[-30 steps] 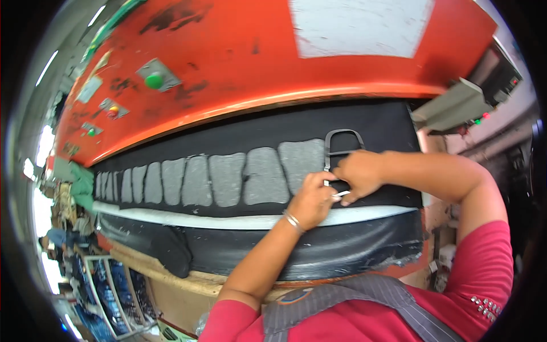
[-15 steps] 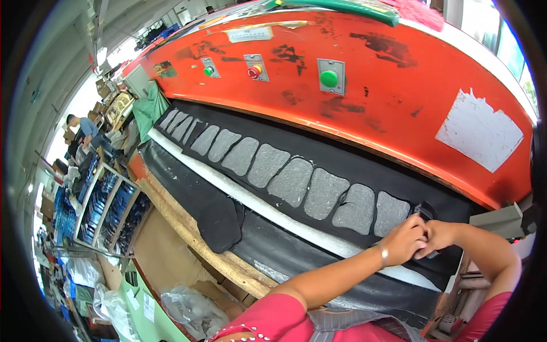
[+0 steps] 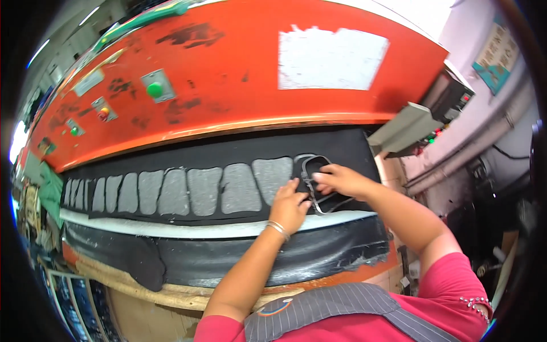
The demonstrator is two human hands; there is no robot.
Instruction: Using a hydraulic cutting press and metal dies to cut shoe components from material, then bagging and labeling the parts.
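Observation:
My right hand (image 3: 342, 181) grips a cutting die (image 3: 320, 212), a thin metal-edged frame with rounded corners, at the right end of the black sheet (image 3: 350, 142). Its fingers are closed around the inner part of the frame, which they partly hide. At the die's left edge is my left hand (image 3: 289, 208), its fingers stretched and apart, the tips at the edge. Leftward from there runs a row of several grey, speckled, rounded four-sided shapes (image 3: 241, 188) with narrow black strips between them. Whether these are holes or separate pieces I cannot tell.
Behind the sheet stands a long orange machine beam (image 3: 228, 85) with green (image 3: 154, 89) and red (image 3: 103, 114) buttons. A white bar (image 3: 188, 229) runs along the front. A loose black piece (image 3: 149, 268) hangs over the front edge. A grey metal bracket (image 3: 401, 130) juts out at right.
My view has swung to the right. My hands, close together before at the sheet's right end, are now apart, and the die lies over the sheet beside the last grey shape.

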